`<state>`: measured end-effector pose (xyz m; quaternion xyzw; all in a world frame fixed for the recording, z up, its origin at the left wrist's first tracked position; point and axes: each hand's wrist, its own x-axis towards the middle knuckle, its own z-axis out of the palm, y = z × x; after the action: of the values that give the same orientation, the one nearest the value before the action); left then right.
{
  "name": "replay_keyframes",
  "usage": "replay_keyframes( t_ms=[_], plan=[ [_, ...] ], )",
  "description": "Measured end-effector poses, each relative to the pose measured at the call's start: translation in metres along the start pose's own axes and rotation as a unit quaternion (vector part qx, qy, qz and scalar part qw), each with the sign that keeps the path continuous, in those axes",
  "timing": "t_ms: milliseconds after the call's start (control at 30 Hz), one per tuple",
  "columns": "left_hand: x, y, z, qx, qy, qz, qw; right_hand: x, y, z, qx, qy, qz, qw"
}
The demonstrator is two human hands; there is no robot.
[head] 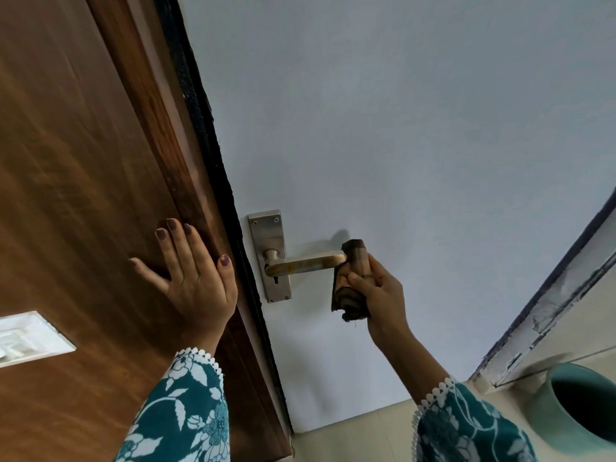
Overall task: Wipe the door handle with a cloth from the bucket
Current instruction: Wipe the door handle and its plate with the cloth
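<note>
A metal lever door handle point(305, 264) on a steel backplate point(270, 235) juts from the pale blue-white door point(400, 128). My right hand point(381, 295) grips a folded brown cloth point(351, 278) and presses it against the free end of the lever. My left hand point(190, 275) lies flat with fingers spread on the brown wooden door frame point(100, 161), left of the handle. The teal bucket point(580, 401) stands on the floor at the lower right; its inside looks dark.
A white switch plate point(30, 338) sits on the wood panel at the far left. A worn, peeling frame edge point(550, 315) runs diagonally at the right. Pale floor tiles point(366, 435) lie below the door.
</note>
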<state>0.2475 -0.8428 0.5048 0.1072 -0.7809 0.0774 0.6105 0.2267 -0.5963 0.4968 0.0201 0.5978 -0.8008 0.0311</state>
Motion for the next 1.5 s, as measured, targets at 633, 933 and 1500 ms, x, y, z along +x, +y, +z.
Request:
replay_keyframes(
  t_ms=[633, 933, 1500],
  plan=[
    [-0.007, -0.021, 0.001, -0.003, -0.018, 0.073, 0.997, -0.004, 0.018, 0.029, 0.218, -0.063, 0.178, 0.957],
    [-0.009, -0.024, 0.000, -0.015, -0.028, 0.083, 0.996, -0.020, 0.036, 0.101, 0.317, -0.171, 0.284, 0.888],
    [-0.009, -0.025, 0.002, -0.017, -0.026, 0.081, 0.996, -0.023, 0.035, 0.111, 0.463, -0.201, 0.361, 0.784]
  ],
)
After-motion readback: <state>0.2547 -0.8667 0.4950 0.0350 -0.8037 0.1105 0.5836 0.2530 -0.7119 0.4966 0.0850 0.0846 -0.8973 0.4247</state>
